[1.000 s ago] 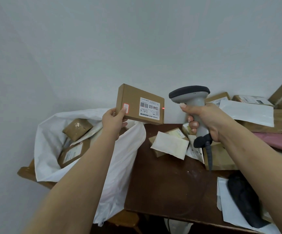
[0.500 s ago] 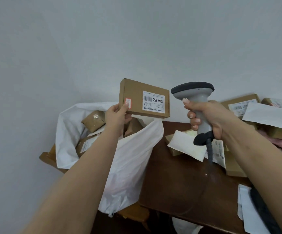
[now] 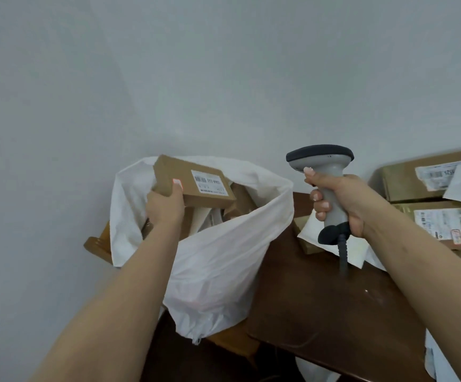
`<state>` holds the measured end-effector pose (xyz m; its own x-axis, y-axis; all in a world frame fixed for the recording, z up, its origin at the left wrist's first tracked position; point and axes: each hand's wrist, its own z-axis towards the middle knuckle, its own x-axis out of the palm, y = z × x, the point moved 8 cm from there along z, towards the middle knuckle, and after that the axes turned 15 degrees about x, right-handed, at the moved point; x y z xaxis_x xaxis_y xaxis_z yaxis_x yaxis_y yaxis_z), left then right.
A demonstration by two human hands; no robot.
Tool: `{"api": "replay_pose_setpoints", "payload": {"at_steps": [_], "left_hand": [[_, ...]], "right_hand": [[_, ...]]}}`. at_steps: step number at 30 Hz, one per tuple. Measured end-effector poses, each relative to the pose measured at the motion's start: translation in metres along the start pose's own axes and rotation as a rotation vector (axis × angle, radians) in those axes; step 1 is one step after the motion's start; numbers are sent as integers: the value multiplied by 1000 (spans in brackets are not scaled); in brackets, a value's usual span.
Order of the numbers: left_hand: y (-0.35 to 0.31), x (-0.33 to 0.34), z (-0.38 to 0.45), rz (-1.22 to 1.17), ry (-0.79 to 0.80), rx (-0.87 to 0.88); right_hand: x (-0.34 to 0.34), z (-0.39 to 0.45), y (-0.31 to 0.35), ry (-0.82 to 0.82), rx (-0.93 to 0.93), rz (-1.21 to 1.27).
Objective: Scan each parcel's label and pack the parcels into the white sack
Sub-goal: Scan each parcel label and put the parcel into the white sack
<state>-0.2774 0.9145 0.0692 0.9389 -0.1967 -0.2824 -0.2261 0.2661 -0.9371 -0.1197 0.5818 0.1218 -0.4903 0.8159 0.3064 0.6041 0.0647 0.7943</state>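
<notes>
the flat cardboard parcel, a thin brown box with a white barcode label on its upper face, is held tilted over the open mouth of the white sack, not yet let go. the left hand grips its near corner, thumb on top, fingers curled beneath. other brown boxes inside the sack sit just under it, partly hidden by the crumpled, thin plastic rim. the right hand is wrapped around the grey handle of the barcode scanner, held upright above the dark wooden table, its coiled cable hanging down. behind lie taped cardboard parcels and a soft white mailer.
</notes>
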Motion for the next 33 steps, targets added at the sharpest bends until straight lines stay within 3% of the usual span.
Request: {"api": "replay_pose_setpoints", "payload": {"at_steps": [4,10,12,14,17,19,22,26,33], "left_hand": [[35,69,-29,-68,141,-122],[22,172,-89,-255,442,-178],[26,184,-96,-230,448,-159],[31,185,-94,-117,440,-88],[41,181,-92,370,595,-60],[30,175,-90,535,596,-46],[-4,189,-93,564,577,182],[-53,229,-145,426,691,485],[-103,296,-300,216,939,689]], "right_hand": [[-29,2,-5,-59,22,16],[-70,4,-13,-151,39,85],[-79,6,-16,-166,50,105],[-86,7,-19,-178,61,116],[-97,7,-27,-200,81,123],[-109,5,-34,-211,111,133],[-129,-1,-46,-215,153,177],[-160,-21,-52,-255,169,239],[-256,-81,-62,-314,151,219]]}}
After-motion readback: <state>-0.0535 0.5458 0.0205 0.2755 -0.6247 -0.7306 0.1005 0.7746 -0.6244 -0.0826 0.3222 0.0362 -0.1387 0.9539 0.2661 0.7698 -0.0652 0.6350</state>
